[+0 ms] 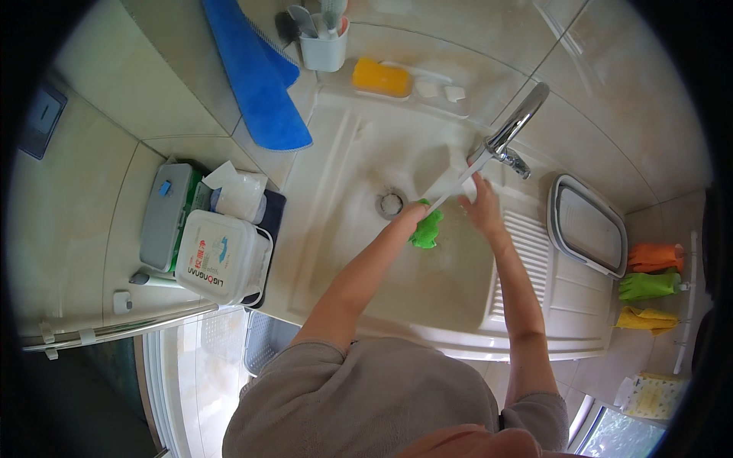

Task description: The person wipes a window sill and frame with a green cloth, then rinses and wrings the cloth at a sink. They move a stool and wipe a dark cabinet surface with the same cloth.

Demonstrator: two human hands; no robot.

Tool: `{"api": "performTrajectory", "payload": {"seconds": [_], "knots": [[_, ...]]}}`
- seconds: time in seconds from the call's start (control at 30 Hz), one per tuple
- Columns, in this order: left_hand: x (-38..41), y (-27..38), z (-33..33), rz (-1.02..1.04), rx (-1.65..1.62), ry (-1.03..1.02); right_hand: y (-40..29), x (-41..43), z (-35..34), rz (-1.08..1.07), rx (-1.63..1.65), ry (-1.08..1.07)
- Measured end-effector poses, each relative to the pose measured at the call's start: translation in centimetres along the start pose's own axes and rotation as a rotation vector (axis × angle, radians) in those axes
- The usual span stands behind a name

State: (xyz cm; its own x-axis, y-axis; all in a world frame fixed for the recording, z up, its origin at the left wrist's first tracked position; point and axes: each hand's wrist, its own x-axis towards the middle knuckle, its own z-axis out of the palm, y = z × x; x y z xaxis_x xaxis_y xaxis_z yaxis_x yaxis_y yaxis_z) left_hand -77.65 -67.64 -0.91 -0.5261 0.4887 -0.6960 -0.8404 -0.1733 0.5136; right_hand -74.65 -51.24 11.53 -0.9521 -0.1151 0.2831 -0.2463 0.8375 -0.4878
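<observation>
My left hand [417,218] is closed around a bright green cloth [426,230], which hangs below the fingers inside the white laundry sink [395,286]. A stream of water runs from the chrome faucet [518,117] down towards this hand and the cloth. At the sink's right side, my right hand [483,206] is beside a pale, blocky object [449,172] under the faucet. Its fingers overlap that object's edge, and whether they grip it cannot be made out. Left of the cloth lies the round drain [391,203].
A ribbed washboard [520,263] and a folded grey-white basin [590,229] are on the right. Rubber gloves [650,286] hang beyond. On the left stand a lidded white tub [216,257] and a grey-lidded box [166,214]. A blue towel [257,86] and an orange sponge [382,77] are behind.
</observation>
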Motion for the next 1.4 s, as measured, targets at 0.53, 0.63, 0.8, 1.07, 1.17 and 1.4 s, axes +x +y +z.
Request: {"api": "performTrajectory", "payload": {"seconds": [0.53,0.63,0.8,1.07,1.17,1.4], "knots": [[-3.0,0.4,2.9,0.119,0.293,0.046,-4.9,20.0,-3.5,-0.615,-0.343,0.075],[-3.0,-0.4,2.4,0.135,0.223,0.074,-4.9,19.4,-3.4,-0.710,-0.366,0.165],[-2.5,-2.4,-0.3,0.166,0.149,0.013,-6.6,13.9,-2.4,-0.555,-0.038,0.460],[-3.1,-6.4,-3.1,0.157,0.068,-0.116,-3.3,3.5,7.6,0.646,0.914,-0.821],[-5.3,-6.0,-0.9,0.161,0.092,0.025,-2.1,5.0,8.4,0.635,1.019,-1.048],[-8.3,-2.6,-0.8,0.558,0.546,0.066,-1.6,2.7,8.9,0.360,0.810,-0.545]]}}
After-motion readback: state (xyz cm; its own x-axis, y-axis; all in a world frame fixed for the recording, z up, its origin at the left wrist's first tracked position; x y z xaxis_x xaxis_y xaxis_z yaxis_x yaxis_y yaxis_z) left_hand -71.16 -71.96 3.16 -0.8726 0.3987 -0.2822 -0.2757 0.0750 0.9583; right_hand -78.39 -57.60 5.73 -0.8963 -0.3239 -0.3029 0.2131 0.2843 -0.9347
